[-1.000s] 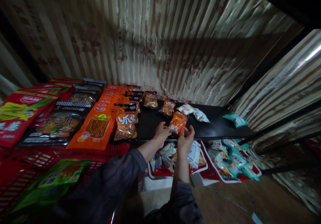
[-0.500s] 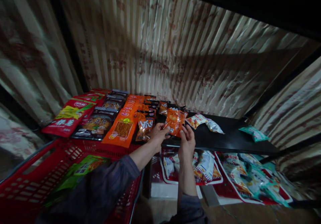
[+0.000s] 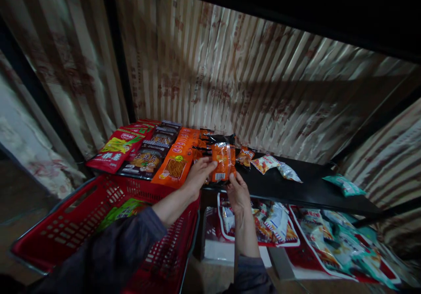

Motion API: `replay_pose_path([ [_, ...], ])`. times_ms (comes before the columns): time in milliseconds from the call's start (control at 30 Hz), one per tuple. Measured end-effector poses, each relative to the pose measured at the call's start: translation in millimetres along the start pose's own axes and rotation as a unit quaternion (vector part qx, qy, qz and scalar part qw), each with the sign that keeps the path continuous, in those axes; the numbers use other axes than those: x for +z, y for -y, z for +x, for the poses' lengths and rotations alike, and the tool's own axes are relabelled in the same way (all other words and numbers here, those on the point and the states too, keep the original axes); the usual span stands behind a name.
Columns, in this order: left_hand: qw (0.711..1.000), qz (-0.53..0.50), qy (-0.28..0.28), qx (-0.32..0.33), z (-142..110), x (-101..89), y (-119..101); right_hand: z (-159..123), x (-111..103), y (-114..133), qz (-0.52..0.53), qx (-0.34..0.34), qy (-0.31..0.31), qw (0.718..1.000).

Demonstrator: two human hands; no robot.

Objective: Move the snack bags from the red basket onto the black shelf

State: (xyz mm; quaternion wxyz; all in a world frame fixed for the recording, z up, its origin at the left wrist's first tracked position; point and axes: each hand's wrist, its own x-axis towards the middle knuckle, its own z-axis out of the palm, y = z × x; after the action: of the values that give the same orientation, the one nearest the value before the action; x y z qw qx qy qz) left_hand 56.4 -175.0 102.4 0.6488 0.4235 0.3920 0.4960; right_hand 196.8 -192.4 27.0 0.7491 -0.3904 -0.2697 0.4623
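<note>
Between my two hands is an orange and black snack bag (image 3: 222, 160), its back with a barcode turned toward me. My left hand (image 3: 200, 171) pinches its left side, thumb on the front. At the lower right corner my right hand (image 3: 238, 190) grips it between thumb and fingers. The bag is held just over the black shelf (image 3: 279, 182). Left of it lie long orange snack bags (image 3: 174, 164), with smaller orange-black packs partly hidden behind my left hand. Another small orange-brown bag (image 3: 245, 156) lies to the right of the held one.
Dark potato-chip bags (image 3: 144, 160) and red bags (image 3: 115, 149) lie at the shelf's left. White-red packets (image 3: 265, 163) and a green packet (image 3: 345, 185) lie rightward. Below stand a red basket (image 3: 55, 237) and two filled bins (image 3: 294, 243). Dark posts (image 3: 118, 52) frame the shelf.
The held bag has been turned more upright and moved left, off the small bag on the right that now shows. Both hands still hold it. The view has shifted slightly left.
</note>
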Motion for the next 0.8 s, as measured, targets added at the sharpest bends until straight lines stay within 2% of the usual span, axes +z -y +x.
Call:
replay_pose_path([
  [200, 0.994, -0.030, -0.044, 0.093, 16, -1.6, -29, -2, 1, 1, -0.036, -0.025, 0.036, 0.998],
  [333, 0.995, -0.041, -0.049, 0.077, 24, 4.3, -35, -2, -5, 5, -0.073, -0.039, 0.047, 0.996],
  [433, 0.995, -0.068, -0.046, 0.052, 27, 7.8, -34, -4, -14, 10, -0.089, -0.032, 0.060, 0.994],
  [633, 0.994, -0.092, -0.040, 0.044, 29, 16.4, -20, -7, -41, 25, -0.172, 0.017, 0.126, 0.977],
  [700, 0.995, -0.088, -0.026, 0.042, 29, 18.8, -13, -5, -45, 28, -0.185, 0.008, 0.128, 0.974],
  [800, 0.997, -0.061, -0.007, 0.042, 25, 20.1, -2, -1, -44, 31, -0.160, -0.040, 0.092, 0.982],
])
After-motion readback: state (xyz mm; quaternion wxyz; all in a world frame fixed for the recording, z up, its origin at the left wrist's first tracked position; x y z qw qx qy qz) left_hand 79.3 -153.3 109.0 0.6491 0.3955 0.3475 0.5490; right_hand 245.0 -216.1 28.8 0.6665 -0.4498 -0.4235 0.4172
